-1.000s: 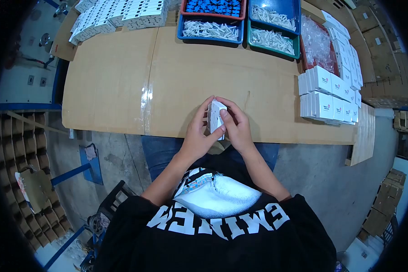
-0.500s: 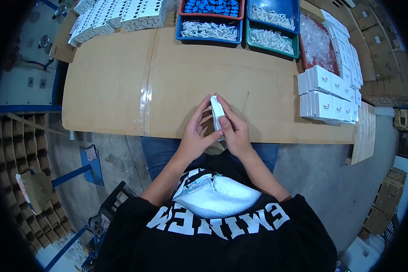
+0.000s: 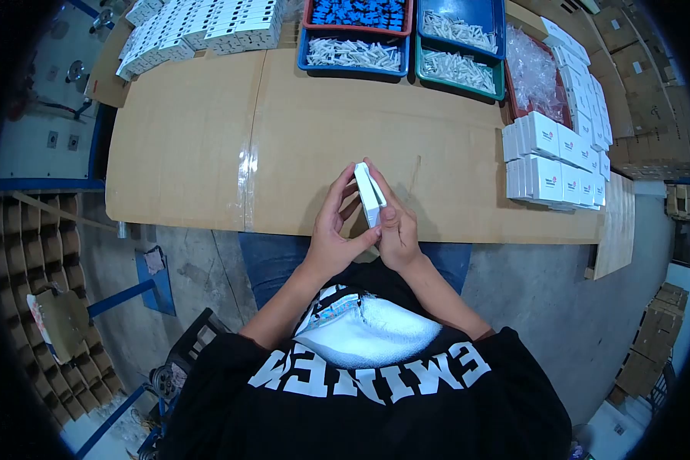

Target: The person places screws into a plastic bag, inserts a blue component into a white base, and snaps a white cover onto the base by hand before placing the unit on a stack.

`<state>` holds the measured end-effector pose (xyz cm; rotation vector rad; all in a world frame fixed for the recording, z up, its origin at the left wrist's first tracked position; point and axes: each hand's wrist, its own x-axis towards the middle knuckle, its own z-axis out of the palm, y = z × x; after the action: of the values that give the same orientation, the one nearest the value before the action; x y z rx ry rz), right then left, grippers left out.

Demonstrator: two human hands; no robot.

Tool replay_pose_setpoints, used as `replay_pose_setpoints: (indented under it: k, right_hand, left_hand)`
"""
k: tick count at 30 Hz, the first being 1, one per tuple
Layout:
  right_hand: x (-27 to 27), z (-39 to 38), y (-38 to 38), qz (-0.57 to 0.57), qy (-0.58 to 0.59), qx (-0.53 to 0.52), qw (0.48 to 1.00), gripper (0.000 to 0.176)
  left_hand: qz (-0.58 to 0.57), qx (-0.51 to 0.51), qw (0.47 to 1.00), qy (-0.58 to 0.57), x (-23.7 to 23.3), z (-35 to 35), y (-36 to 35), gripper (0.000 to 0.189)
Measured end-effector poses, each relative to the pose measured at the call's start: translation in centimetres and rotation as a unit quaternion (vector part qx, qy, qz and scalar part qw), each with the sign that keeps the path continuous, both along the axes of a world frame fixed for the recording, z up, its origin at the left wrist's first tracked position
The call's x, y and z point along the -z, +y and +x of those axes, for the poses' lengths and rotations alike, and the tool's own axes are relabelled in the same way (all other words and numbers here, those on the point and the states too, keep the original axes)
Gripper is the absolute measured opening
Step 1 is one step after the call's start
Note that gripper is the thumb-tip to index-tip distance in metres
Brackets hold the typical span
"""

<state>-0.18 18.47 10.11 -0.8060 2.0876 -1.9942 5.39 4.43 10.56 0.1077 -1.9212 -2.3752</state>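
holding a small white box (image 3: 366, 201) between left hand (image 3: 330, 236) and right hand (image 3: 398, 238) at the near edge of the cardboard-covered table (image 3: 180, 153), with a narrow gap along the box's upward side. facing a red tray (image 3: 358, 31) of blue pieces, plus blue trays (image 3: 354, 73) and a green tray (image 3: 460, 91) of white pieces, with stacked white boxes (image 3: 546, 178) to the right and box rows (image 3: 238, 37) at far left.

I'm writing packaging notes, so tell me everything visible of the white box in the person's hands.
The white box is slim and smooth, seemingly thin card. A shadowed gap runs along its upper side, as if a flap stood ajar. It points away from the person, held between left hand and right hand near the table's front edge; they hide parts of it.
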Motion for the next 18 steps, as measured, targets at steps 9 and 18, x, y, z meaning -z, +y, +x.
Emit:
replay_pose_setpoints:
  k: [9,18]
  right_hand:
    - [-2.3,-2.5,1.0,0.012,-0.407,-0.035,0.913,0.062]
    - [-1.5,1.1,-3.1,-0.082,-0.397,0.014,0.914,0.056]
  left_hand:
    - [-0.243,-0.006,0.964,0.104,0.3,-0.9,-0.5,0.107]
    - [-0.273,-0.148,0.933,0.181,1.8,-1.3,0.6,0.096]
